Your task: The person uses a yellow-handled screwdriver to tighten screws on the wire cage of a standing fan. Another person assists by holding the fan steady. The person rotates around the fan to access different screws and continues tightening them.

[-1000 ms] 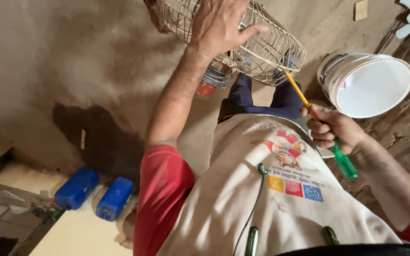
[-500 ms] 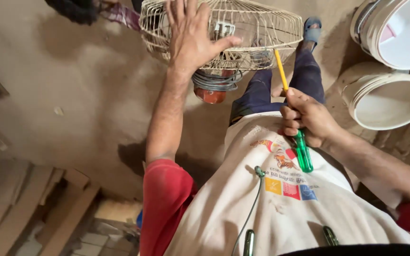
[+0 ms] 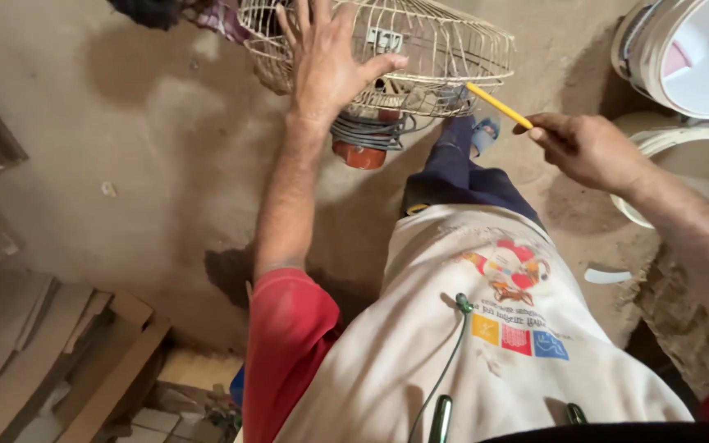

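Left hand [image 3: 330, 70] spread flat, nothing gripped, steadying the cream wire fan cage [image 3: 420, 49] on the dirt floor ahead; right hand [image 3: 588, 148] closed on the yellow-shafted screwdriver [image 3: 498, 105], tip near cage rim; looks like fastener work, tip needs seating next.

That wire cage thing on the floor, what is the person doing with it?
A person is bent over a fan cage on the dirt floor. The left hand lies flat on top of the cage with fingers spread. The right hand grips a screwdriver with a yellow shaft, tip pointing at the cage's edge. A coiled cable sits under the cage, and white buckets stand at the right.
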